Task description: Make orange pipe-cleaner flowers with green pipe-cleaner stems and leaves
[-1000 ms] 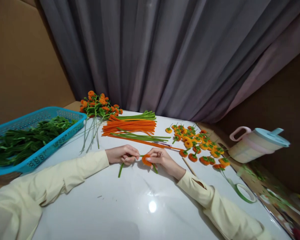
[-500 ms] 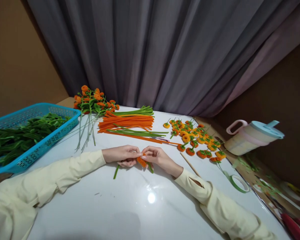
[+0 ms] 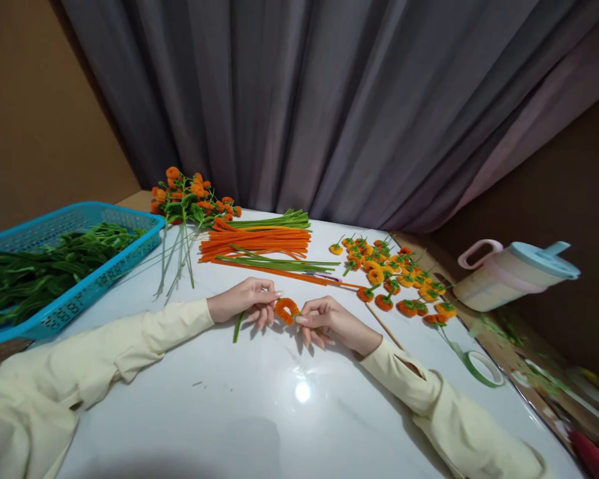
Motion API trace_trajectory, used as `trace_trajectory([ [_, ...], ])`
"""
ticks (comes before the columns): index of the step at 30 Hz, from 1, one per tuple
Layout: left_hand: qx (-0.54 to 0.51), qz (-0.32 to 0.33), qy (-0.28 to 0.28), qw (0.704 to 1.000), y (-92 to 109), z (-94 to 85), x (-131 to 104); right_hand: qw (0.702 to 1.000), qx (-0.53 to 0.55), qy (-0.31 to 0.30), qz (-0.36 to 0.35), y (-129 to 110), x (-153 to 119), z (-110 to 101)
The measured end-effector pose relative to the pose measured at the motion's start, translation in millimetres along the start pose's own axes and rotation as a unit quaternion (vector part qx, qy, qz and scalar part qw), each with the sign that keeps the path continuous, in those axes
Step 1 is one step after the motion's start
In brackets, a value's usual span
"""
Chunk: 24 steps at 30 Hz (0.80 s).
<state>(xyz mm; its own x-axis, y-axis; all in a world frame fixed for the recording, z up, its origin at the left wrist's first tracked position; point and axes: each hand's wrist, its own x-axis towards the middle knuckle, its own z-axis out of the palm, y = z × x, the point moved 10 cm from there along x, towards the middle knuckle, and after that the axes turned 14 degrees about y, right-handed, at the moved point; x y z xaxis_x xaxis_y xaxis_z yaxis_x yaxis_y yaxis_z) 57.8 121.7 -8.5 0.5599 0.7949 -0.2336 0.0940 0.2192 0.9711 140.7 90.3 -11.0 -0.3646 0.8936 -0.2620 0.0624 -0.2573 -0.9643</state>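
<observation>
Orange, likely soft, light and crushable, the ring (image 3: 280,311) sits between my left hand (image 3: 247,299) and right hand (image 3: 337,322), both lightly pinched shut on its green ends (image 3: 300,313), where I'd grip.

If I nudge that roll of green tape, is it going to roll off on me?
Probably not: the roll of green tape lies on its flat side, so it should slide rather than roll. The tabletop looks glossy, so it may slip easily. Its loose end looks thin and would likely trail limply.
</observation>
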Motion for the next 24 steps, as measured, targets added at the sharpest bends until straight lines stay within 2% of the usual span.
trace_trajectory([
  [5, 0.072, -0.006, -0.028, 0.997, 2.9, 6.3, -2.5, 1.0, -0.008, -0.023, 0.002, 1.9, 0.3, 7.0],
  [9, 0.099, 0.0, -0.105, 0.99, 1.5, 24.9, -9.6, 0.999, -0.013, -0.034, -0.002, 2.0, 1.0, 14.5],
  [14, 0.138, 0.004, -0.073, 0.988, 1.5, 22.7, -9.7, 1.0, -0.013, -0.023, 0.0, 3.1, 1.3, 12.9],
  [24, 0.172, 0.01, -0.049, 0.984, 10.2, 14.4, -9.6, 1.0, -0.006, 0.009, 0.007, 1.2, 1.8, 7.4],
])
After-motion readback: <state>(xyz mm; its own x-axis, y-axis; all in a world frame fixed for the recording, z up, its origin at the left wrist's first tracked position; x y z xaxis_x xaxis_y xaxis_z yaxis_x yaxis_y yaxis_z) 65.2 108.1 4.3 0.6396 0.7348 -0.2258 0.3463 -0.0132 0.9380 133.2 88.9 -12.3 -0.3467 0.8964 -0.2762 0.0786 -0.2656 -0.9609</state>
